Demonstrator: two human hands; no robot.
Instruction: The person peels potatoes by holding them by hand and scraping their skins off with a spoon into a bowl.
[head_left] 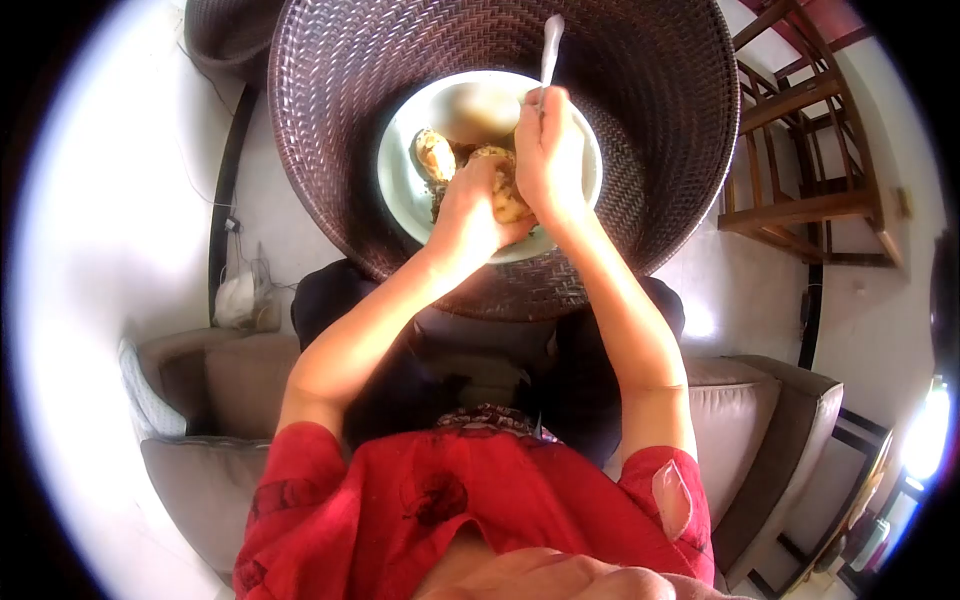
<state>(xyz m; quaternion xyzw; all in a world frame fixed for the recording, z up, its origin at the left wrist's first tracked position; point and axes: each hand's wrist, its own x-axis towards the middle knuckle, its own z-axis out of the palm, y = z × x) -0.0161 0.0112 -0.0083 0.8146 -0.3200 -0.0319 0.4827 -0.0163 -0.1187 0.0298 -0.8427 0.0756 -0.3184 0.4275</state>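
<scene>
A pale bowl point(393, 198) sits inside the large dark woven basket. My left hand point(468, 212) is closed around a yellowish, partly peeled potato point(508, 198) low over the bowl. Against the potato's right side is my right hand point(552, 160), closed on a metal utensil point(551, 48) whose pale handle sticks up past the fist. The utensil's working end is hidden, so I cannot tell its kind. Another patchy yellow potato point(435, 155) lies at the bowl's left, with dark scraps below it. A blurred brown rounded thing point(484, 110) is at the bowl's far side.
The woven basket point(340, 110) stands close before my knees, its rim around the bowl. A wooden chair point(805, 150) is on the right. Grey-brown sofa seats point(735, 410) flank me. A white bag point(240, 300) and cables lie on the left floor.
</scene>
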